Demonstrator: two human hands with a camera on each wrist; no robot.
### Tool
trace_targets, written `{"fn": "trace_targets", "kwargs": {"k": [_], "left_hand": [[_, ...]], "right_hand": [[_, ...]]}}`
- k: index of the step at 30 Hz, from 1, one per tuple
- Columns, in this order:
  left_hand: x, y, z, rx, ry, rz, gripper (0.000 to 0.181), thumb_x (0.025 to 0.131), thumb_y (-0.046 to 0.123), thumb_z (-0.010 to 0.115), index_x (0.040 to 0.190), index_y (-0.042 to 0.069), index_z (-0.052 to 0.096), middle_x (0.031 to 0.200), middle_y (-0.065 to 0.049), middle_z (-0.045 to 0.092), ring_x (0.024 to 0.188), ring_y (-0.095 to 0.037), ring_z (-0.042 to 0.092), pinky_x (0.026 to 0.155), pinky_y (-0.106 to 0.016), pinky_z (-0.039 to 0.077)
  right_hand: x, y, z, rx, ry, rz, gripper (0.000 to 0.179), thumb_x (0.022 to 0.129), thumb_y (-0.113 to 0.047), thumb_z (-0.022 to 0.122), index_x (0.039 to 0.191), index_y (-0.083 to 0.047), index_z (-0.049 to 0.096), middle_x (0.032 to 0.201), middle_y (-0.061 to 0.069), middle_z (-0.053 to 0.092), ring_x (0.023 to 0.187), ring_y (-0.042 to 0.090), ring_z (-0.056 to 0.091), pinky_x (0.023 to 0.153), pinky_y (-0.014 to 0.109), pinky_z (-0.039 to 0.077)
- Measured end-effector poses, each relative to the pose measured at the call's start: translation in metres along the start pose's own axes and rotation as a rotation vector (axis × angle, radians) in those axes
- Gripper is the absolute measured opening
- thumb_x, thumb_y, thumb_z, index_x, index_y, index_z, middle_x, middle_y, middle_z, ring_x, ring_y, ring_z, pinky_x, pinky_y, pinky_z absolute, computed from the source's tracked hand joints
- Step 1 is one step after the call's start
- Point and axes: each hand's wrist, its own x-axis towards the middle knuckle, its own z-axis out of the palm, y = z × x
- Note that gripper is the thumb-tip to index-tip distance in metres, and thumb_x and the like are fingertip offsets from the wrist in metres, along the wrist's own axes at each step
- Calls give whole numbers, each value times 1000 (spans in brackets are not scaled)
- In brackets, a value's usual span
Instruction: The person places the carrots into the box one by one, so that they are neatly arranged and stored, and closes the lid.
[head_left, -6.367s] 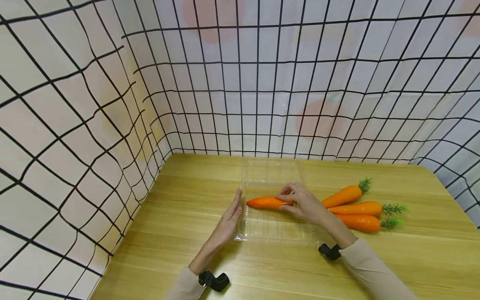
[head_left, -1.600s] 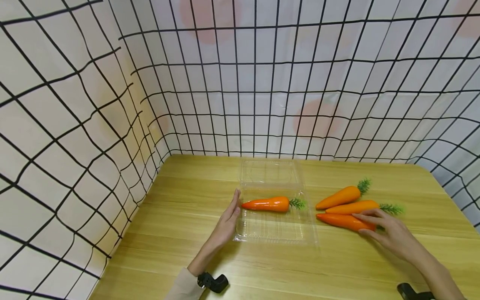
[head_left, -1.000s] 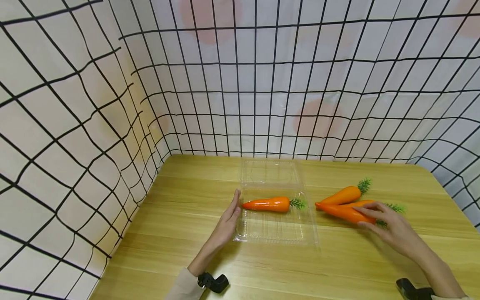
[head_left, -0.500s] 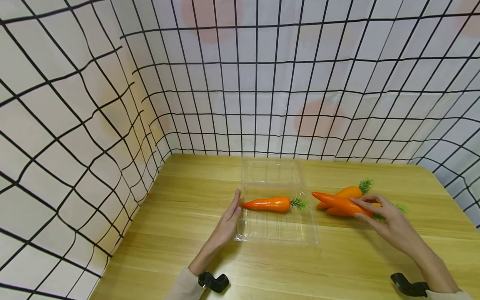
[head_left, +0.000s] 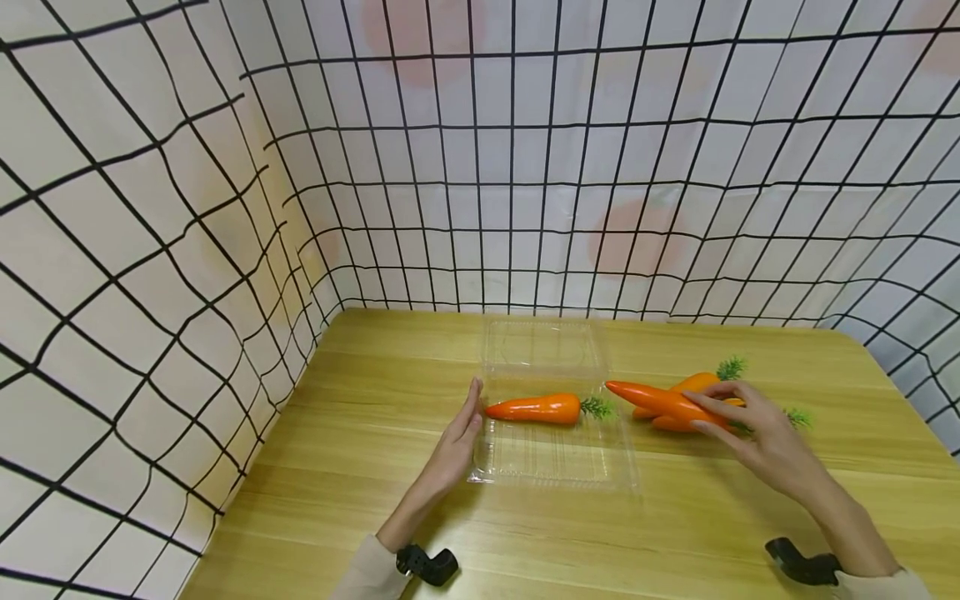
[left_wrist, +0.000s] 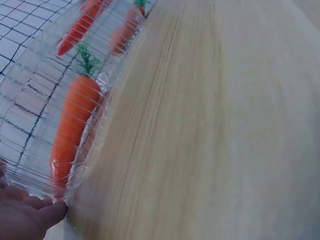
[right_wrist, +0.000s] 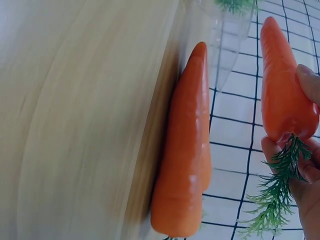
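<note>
My right hand [head_left: 765,437] pinches an orange carrot [head_left: 648,397] near its leafy end, tip pointing left. In the right wrist view this carrot [right_wrist: 282,90] hangs above the table, thumb on one side and fingers on the other. Two more carrots, one farther back [head_left: 701,382] and one nearer [head_left: 672,425], lie beneath, partly covered by it. An unlidded clear plastic container [head_left: 547,458] holds one carrot [head_left: 536,408] lying crosswise, green top to the right. Fairly straight, the fingers of my left hand [head_left: 450,450] rest against the container's left wall, also visible in the left wrist view.
The container's lid [head_left: 543,342] lies folded back behind it. A wooden table [head_left: 375,400] carries everything. White sheeting with a black wire grid [head_left: 517,183] encloses the back and sides. Black wrist cameras sit on the left wrist [head_left: 427,565] and right wrist [head_left: 802,564].
My right hand has let go of the first carrot in the container, then taken the nearest of the three carrots, lifted it and carried it leftward over the others. My left hand keeps its place.
</note>
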Motion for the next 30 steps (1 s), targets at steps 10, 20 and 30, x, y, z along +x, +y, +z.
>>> {"fn": "trace_targets", "kwargs": {"k": [10,20,30], "left_hand": [[1,0,0,2,7,-1,58,113,6,25,166,3,2,175,-15,2,160,-38,12,131,-53,11],[0,1,0,5,11,-4,58,113,7,25,166,4,2,175,-15,2,160,-38,12,131,-52,11],[0,0,1,-1,11,-7,58,114,8,25,166,5,2,175,-13,2,160,-37,14,131,-52,12]], "right_hand": [[11,-10,7,40,-23,-45,68,65,13,87,128,-11,75,115,6,64,105,-2,47,79,15,41],[22,-22,19,85,-60,-63,68,68,11,87,130,-12,74,118,5,63,103,-1,49,72,13,43],[36,-35,34,145,-68,-115,61,73,7,85,130,-11,74,116,5,62,96,3,48,73,15,40]]}}
